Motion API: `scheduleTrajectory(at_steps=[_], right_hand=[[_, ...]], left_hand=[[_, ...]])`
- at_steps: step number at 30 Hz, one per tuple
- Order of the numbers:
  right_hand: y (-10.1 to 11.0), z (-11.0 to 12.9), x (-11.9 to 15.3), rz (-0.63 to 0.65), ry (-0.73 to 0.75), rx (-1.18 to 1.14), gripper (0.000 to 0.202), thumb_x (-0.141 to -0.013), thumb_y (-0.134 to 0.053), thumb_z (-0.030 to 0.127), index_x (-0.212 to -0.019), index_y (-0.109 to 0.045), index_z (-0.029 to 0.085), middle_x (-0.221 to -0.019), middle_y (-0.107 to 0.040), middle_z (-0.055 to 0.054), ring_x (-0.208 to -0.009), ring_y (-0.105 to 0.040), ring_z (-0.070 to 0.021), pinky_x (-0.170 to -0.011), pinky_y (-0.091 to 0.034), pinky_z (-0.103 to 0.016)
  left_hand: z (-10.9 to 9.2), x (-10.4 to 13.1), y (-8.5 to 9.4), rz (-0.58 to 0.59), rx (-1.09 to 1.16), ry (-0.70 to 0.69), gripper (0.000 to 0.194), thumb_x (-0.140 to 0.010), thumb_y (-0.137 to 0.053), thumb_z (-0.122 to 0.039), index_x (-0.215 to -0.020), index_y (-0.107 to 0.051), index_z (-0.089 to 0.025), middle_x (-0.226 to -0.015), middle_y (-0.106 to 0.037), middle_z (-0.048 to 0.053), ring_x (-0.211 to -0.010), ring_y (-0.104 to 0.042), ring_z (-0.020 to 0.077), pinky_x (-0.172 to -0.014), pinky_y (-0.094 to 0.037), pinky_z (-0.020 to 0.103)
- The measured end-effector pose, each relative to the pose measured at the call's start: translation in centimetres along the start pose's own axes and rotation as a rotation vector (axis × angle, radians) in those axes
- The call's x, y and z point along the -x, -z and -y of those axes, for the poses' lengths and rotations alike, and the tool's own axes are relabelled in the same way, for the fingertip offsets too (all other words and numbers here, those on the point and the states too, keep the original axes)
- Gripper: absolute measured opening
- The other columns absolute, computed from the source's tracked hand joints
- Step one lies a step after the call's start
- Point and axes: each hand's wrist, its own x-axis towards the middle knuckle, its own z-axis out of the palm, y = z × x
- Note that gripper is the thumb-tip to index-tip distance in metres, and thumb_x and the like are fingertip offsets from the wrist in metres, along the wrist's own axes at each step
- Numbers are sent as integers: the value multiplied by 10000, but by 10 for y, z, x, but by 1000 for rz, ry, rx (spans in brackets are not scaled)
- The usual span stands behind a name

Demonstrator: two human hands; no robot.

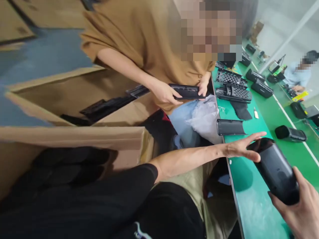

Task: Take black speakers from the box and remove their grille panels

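Observation:
Over the green bench, a glossy black speaker-like case is held tilted between my two hands. My right hand grips its lower right end, thumb on one side and fingers on the other. At the upper left end is my left hand, its thumb and fingers spread around that end and the thumb against the case. A curved black shell lies on the bench edge beyond my left wrist. Contact under the left fingers is partly hidden.
A co-worker in a brown shirt holds a black panel nearby. Perforated black housings and a dark cloth lie on the green bench. Cardboard boxes with black parts stand left. Finished-looking cases sit farther right.

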Motion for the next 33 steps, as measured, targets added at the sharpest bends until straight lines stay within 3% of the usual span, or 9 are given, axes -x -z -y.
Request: scheduleTrajectory(at_steps=[2,4,10,15,19,22,26,30,33], right_hand=[[2,-2,-4,18,111,74,1050,-865,-657,777,-1724,-422,220,-1346,-706,-216,-1096,-707,-525,-805,-585,-686],[-3,4,-4,6,150,82,1026,-880,-639,753,-1732,-401,233,-1350,-709,-203,-1053,-716,-499,-778,-581,-646],[-7,32,6,22,78,48,872,-976,-493,699,-1691,-457,201,-1394,-680,-210,-1167,-685,-502,-897,-547,-658],[-16,-4,24,-31,73,-50,1003,-920,-681,784,-1714,-450,217,-1524,-599,-232,-1355,-589,-537,-1092,-464,-742],[-20,-22,50,-35,-267,-391,1319,-763,-873,788,-1787,-269,218,-1687,-433,-264,-1498,-458,-558,-1136,-430,-747],[-15,4,57,-47,-477,-650,1143,-802,-877,713,-1711,-378,233,-1657,-493,-202,-1467,-507,-465,-1229,-358,-635],[-9,37,52,-153,-620,-706,977,-748,-909,691,-1523,-555,213,-1575,-551,-164,-1364,-545,-417,-1206,-355,-540],[-15,30,53,-102,-697,-770,955,-771,-888,692,-1525,-547,217,-1509,-580,-143,-1311,-562,-408,-1167,-405,-548],[-24,13,60,-32,-717,-752,918,-829,-811,739,-1552,-543,240,-1511,-571,-126,-1361,-543,-430,-1159,-449,-567]], left_hand=[[7,-1,8,70,16,-20,1248,-568,-1035,-646,-1657,-523,-316,-1561,-590,119,-1467,-566,359,-1276,-456,516],[12,0,12,72,-14,-7,1369,-538,-1054,-613,-1719,-429,-316,-1567,-562,116,-1443,-560,360,-1290,-428,507],[14,-6,21,145,-159,-82,1230,-572,-1038,-577,-1658,-537,-289,-1612,-520,124,-1482,-503,365,-1300,-387,486],[11,-1,19,87,-123,-65,1150,-546,-1040,-571,-1573,-625,-263,-1562,-573,126,-1321,-596,333,-1181,-481,439],[14,5,22,67,-28,22,1168,-600,-1009,-562,-1631,-542,-274,-1492,-613,103,-1149,-648,249,-1045,-539,365],[17,3,24,90,-4,60,1220,-572,-1013,-557,-1641,-513,-249,-1380,-665,96,-1084,-657,233,-993,-556,348],[18,0,18,92,-22,26,1159,-600,-991,-565,-1617,-538,-242,-1408,-642,100,-1119,-649,242,-1010,-553,353],[19,-3,13,26,-29,39,1029,-636,-976,-566,-1547,-617,-249,-1478,-601,97,-1229,-624,275,-1090,-529,378],[23,-4,14,76,7,117,1048,-673,-976,-558,-1598,-575,-274,-1466,-627,86,-1280,-628,290,-1114,-529,391]])
